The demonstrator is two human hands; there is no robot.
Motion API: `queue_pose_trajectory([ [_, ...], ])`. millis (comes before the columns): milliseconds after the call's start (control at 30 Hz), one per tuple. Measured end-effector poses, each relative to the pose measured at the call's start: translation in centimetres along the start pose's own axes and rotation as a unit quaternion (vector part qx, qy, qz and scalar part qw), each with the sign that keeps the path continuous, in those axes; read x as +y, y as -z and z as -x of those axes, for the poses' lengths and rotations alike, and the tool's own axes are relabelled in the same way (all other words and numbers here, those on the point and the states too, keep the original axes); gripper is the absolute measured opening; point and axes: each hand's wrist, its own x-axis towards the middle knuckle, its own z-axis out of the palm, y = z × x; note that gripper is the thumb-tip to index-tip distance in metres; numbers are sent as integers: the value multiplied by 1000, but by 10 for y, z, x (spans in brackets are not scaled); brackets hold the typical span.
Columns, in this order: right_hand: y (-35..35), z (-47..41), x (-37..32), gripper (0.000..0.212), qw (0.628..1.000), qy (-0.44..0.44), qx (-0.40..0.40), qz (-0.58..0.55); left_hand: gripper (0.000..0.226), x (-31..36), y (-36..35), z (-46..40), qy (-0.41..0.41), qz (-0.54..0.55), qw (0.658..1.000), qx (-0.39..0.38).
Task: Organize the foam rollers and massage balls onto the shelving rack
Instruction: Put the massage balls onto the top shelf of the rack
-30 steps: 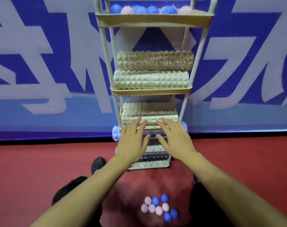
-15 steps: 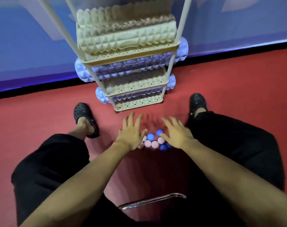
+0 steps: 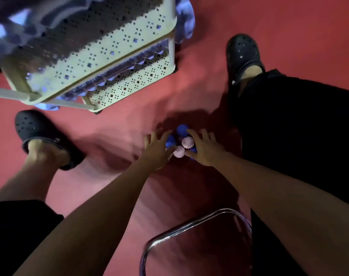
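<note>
I have both hands down at the floor, reaching into the small heap of massage balls [image 3: 181, 142] that lies between them. My left hand [image 3: 156, 151] has its fingers spread and fairly straight, its thumb side against a pale spiky ball [image 3: 179, 151]; my right hand [image 3: 204, 149] is likewise spread, fingers reaching over the heap, with a second pale ball [image 3: 187, 142] just beside its forefinger. Neither hand has closed round anything yet, though motion blur hides the fingertips. Blue balls [image 3: 182, 130] sit just beyond the fingers of both hands. I judge these balls light and slightly springy, their nubs giving good purchase, but round enough to roll off if nudged; cupping several between the two palms from the outer sides seems safer than pinching one. The shelving rack [image 3: 117, 56] stands ahead and left of my left hand, with blue foam rollers [image 3: 184, 15] showing on its lower tiers.
</note>
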Motion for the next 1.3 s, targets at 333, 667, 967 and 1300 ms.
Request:
queue_pose_trajectory([
  [333, -16, -55, -12, 87, 993, -1, 76, 90, 56, -22, -32, -28, 65, 73, 995, -20],
  [667, -20, -64, -11, 63, 997, -14, 50, 58, 47, -32, -35, -36, -43, 61, 997, 9],
  [967, 19, -40, -15, 61, 980, -6, 50, -191, 38, -9, 17, -18, -3, 115, 991, 70],
  [1300, 143, 83, -87, 30, 895, 154, 123, -400, 27, 51, 163, 83, 48, 312, 929, 191],
])
